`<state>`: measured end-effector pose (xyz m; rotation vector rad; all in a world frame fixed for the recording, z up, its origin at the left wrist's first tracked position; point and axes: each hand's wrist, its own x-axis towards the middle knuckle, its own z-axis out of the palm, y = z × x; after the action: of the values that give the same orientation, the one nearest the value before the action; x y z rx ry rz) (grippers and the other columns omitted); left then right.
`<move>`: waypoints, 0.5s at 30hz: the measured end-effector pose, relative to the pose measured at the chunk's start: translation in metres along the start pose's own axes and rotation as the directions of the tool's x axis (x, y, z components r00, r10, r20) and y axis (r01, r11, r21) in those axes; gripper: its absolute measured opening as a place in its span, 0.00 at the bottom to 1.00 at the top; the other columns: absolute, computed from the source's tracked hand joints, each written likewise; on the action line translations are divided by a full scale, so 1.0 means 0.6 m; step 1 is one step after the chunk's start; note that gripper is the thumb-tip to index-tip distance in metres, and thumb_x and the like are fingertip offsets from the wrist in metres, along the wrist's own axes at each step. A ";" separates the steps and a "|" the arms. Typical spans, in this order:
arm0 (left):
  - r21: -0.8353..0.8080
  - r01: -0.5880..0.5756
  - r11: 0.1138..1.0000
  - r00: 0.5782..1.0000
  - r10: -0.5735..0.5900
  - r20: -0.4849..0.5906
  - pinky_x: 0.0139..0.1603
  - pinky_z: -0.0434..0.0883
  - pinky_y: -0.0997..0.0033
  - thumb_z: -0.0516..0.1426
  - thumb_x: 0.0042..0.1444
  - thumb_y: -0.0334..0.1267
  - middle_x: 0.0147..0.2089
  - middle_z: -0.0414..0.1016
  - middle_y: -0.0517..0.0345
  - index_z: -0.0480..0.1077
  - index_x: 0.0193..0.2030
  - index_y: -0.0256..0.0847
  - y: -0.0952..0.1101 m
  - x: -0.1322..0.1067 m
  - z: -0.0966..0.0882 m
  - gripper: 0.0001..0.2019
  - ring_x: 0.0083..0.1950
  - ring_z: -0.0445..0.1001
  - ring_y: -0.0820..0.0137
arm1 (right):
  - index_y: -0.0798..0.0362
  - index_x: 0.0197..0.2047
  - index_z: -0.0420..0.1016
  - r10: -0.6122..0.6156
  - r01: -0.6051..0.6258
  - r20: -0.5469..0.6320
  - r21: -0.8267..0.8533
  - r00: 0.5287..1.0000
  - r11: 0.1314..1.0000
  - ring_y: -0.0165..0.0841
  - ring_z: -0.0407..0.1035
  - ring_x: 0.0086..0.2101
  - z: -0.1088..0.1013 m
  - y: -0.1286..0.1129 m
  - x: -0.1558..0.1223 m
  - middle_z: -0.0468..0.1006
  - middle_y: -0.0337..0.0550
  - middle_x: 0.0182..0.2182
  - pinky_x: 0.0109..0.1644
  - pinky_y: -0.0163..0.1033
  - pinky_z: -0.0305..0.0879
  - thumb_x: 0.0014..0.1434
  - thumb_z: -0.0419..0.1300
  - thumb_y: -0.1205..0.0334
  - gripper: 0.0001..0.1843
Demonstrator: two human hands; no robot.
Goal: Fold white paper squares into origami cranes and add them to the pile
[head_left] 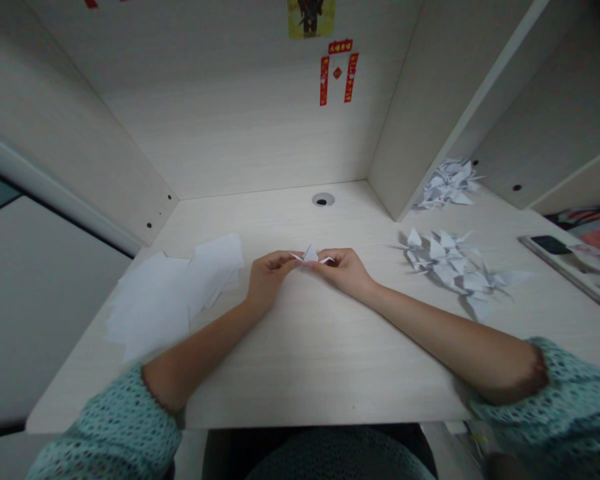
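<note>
Between my two hands, above the middle of the desk, is a small white paper crane (310, 254) with its pointed parts sticking up and out to the sides. My left hand (270, 277) pinches its left side between thumb and fingers. On the right side, my right hand (347, 270) pinches it the same way, close to a bent tip. Left of my left hand lie loose sheets of white paper (153, 300), spread and overlapping. Several folded paper cranes (447, 263) lie in a heap to the right of my right hand.
Another pile of paper cranes (450, 181) sits farther back, beside the upright divider (430, 113). A phone (575, 267) lies at the right of the desk (320, 373). A round cable hole (323, 199) is near the back panel. Red paper strips (325, 80) are stuck on that panel.
</note>
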<state>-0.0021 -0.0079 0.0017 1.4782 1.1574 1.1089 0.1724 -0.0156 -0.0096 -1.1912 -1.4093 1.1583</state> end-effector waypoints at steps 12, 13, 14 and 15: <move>0.090 -0.036 0.995 0.995 0.043 -0.085 0.40 0.70 0.70 0.62 0.48 0.43 0.33 0.81 0.58 0.78 0.30 0.42 0.005 -0.003 0.000 0.08 0.36 0.76 0.69 | 0.56 0.29 0.80 -0.004 0.004 0.020 0.022 1.000 1.000 0.30 0.62 0.23 0.000 0.001 -0.001 0.72 0.41 0.19 0.22 0.34 0.50 0.40 0.66 0.39 0.25; 0.089 -0.043 0.995 0.995 0.051 -0.087 0.40 0.69 0.70 0.62 0.48 0.43 0.33 0.81 0.58 0.78 0.29 0.42 0.005 -0.003 0.000 0.08 0.36 0.76 0.69 | 0.56 0.29 0.80 -0.001 0.000 0.025 0.029 1.000 1.000 0.30 0.62 0.23 0.000 0.000 -0.002 0.72 0.41 0.20 0.22 0.34 0.50 0.41 0.66 0.39 0.25; 0.086 -0.051 0.995 0.994 0.059 -0.089 0.40 0.69 0.70 0.62 0.48 0.43 0.33 0.80 0.57 0.78 0.29 0.42 0.005 -0.003 0.000 0.08 0.36 0.76 0.69 | 0.56 0.29 0.80 0.004 -0.005 0.032 0.037 0.999 0.999 0.29 0.61 0.23 0.000 -0.002 -0.002 0.73 0.41 0.21 0.22 0.34 0.49 0.41 0.66 0.39 0.26; 0.083 -0.057 0.995 0.994 0.065 -0.092 0.40 0.70 0.70 0.63 0.48 0.44 0.33 0.80 0.57 0.78 0.29 0.42 0.004 -0.003 0.000 0.08 0.36 0.76 0.69 | 0.56 0.29 0.80 0.009 -0.011 0.040 0.047 0.999 0.999 0.28 0.61 0.23 0.000 -0.004 -0.001 0.73 0.41 0.21 0.22 0.34 0.49 0.40 0.66 0.39 0.26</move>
<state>-0.0022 -0.0102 0.0040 1.5461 1.2420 1.1972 0.1721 -0.0166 -0.0073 -1.1492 -1.3989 1.2217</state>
